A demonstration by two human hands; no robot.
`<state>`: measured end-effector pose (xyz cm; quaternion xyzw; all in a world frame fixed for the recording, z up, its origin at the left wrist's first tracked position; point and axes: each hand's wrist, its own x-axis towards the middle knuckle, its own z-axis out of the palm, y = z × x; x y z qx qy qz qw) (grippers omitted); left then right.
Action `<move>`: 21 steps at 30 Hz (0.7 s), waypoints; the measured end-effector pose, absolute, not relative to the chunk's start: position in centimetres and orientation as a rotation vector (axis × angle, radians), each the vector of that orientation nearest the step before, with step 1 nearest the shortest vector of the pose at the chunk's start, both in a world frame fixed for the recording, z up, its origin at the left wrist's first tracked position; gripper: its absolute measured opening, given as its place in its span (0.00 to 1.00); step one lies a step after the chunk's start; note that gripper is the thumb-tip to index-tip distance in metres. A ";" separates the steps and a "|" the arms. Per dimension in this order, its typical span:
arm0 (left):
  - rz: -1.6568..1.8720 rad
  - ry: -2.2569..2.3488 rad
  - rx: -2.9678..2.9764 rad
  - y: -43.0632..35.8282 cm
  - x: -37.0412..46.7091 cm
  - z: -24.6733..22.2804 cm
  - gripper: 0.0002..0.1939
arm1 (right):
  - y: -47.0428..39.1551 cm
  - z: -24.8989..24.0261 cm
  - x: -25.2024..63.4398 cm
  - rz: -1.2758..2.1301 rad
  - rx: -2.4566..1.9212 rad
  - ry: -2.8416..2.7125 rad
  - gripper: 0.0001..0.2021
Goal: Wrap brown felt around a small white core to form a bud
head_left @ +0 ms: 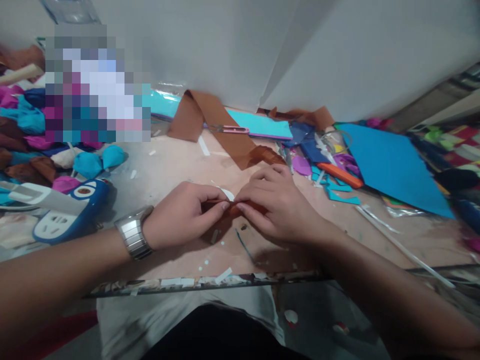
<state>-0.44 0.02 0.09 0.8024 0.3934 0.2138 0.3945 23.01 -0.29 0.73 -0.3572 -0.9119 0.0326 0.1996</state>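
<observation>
My left hand point(182, 212), with a silver watch on its wrist, pinches a piece of brown crepe paper point(235, 210) between thumb and forefinger. Right beside it, my right hand point(279, 205) is closed on the same brown paper, thumb below and fingers above. Most of that paper is hidden by the fingers. A small white piece point(227, 193) shows just behind the fingertips; what it is I cannot tell. Beyond the hands lies a folded long brown strip point(221, 132), its crumpled end near my right knuckles. Pink-handled thread snips point(230, 129) rest across it.
Several balled, coloured paper pieces point(88, 164) are heaped at left behind a blue-and-white power strip point(71, 212). At right lie an orange cutter point(340, 175), blue scraps point(339, 195) and a blue sheet point(393, 165). A turquoise strip point(262, 123) runs along the wall.
</observation>
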 end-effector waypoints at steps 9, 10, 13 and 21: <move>0.577 1.011 2.040 -0.1 -0.3 -0.4 0.14 | -1.2 0.4 22.8 -0.121 -1.011 -2.497 0.08; 0.578 1.005 2.040 -0.1 -0.3 -0.4 0.14 | -1.3 0.4 22.8 -0.112 -1.010 -2.494 0.08; 0.584 1.006 2.048 -0.2 -0.3 -0.4 0.14 | -1.2 0.3 22.7 -0.052 -1.025 -2.491 0.08; 0.522 0.996 1.955 -0.4 -0.2 -0.5 0.15 | -1.0 -0.1 22.6 0.013 -0.989 -2.483 0.07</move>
